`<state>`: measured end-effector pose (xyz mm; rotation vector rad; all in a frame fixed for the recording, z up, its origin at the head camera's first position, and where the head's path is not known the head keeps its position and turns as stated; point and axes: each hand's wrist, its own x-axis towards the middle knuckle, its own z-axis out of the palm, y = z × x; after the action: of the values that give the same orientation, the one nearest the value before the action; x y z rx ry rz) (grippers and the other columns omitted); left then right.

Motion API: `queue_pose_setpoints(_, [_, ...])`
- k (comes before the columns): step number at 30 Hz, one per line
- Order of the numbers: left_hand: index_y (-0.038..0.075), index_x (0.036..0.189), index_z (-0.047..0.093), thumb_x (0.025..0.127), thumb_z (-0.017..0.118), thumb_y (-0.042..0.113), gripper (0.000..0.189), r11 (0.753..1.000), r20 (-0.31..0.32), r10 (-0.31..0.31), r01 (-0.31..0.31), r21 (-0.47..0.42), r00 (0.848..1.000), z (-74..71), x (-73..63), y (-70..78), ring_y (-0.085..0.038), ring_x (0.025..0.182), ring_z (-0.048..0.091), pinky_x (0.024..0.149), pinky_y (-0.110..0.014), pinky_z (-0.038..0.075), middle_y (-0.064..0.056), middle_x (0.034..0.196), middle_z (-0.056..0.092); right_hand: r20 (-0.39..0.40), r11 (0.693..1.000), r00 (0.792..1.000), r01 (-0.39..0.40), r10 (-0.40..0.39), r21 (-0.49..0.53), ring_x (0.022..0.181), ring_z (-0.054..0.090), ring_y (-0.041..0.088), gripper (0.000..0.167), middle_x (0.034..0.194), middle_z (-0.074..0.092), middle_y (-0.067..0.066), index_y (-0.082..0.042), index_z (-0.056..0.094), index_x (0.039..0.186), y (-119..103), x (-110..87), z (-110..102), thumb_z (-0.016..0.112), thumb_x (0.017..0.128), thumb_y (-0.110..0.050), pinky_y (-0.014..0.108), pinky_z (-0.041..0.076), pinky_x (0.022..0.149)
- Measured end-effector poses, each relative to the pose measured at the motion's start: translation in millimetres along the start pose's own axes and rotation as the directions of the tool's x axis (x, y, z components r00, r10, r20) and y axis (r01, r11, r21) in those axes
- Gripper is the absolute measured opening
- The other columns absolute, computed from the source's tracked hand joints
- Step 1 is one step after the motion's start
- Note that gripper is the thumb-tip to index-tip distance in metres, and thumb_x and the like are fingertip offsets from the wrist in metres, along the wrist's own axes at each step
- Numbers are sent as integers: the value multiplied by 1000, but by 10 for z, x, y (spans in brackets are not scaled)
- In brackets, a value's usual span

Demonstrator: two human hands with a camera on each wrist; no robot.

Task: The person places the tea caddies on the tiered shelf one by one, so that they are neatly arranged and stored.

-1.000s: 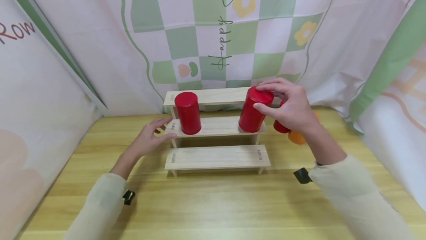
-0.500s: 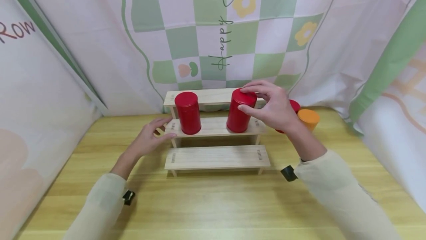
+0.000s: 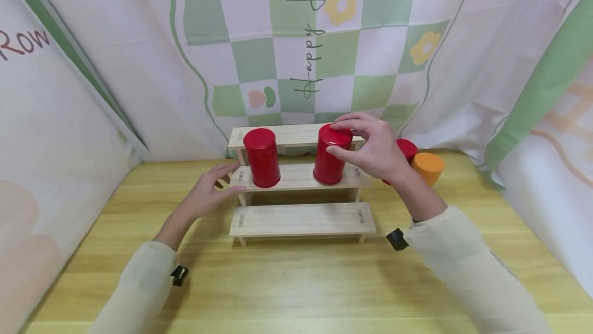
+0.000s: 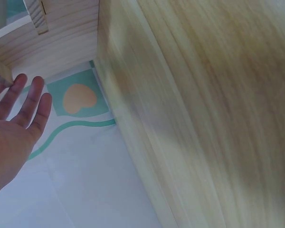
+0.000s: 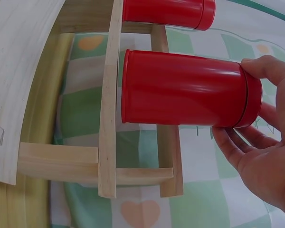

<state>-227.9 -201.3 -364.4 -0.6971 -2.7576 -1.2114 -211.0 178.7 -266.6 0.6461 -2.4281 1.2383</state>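
A three-step wooden shelf (image 3: 303,219) stands on the table. On its middle step, toward the left, a red canister (image 3: 262,161) stands upright. My right hand (image 3: 376,150) holds a second red canister (image 3: 330,161) by its lid, thumb in front and fingers behind. This canister is upright at the right part of that step; in the right wrist view its base (image 5: 125,88) is at the board, and I cannot tell whether it touches. My left hand (image 3: 210,190) rests at the left end of the middle step, its fingers (image 4: 31,102) fairly straight and touching the wood.
Right of the shelf, a red container (image 3: 406,150) and an orange container (image 3: 428,168) stand on the wooden table (image 3: 296,282), partly behind my right hand and wrist. A patterned cloth (image 3: 296,56) hangs close behind the shelf, and white cloth walls rise on both sides.
My right hand has moved left with the red canister, from the right end of the middle step toward the other one, slowing lately. The left hand has stayed in place.
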Motion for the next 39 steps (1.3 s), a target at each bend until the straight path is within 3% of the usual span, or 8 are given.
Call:
queue_pose_setpoints(17, [0,150,52,97,75,23,62,1000,-8,23,-23,-11,1000,14,8,-7,-32,109,57,92,-54,54,-21,147,56,38,999,999,-30,31,-26,125,52,29,46,135,63,12,-4,71,130,28,52,76,84,87,-14,57,56,95])
queue_pose_setpoints(39, [-1,149,53,97,74,23,62,1000,-8,25,-25,-3,1000,6,9,-9,-32,109,58,92,-51,53,-21,147,56,68,1000,998,-12,10,24,126,53,31,45,138,61,15,-1,69,131,72,77,74,81,88,-9,56,54,99])
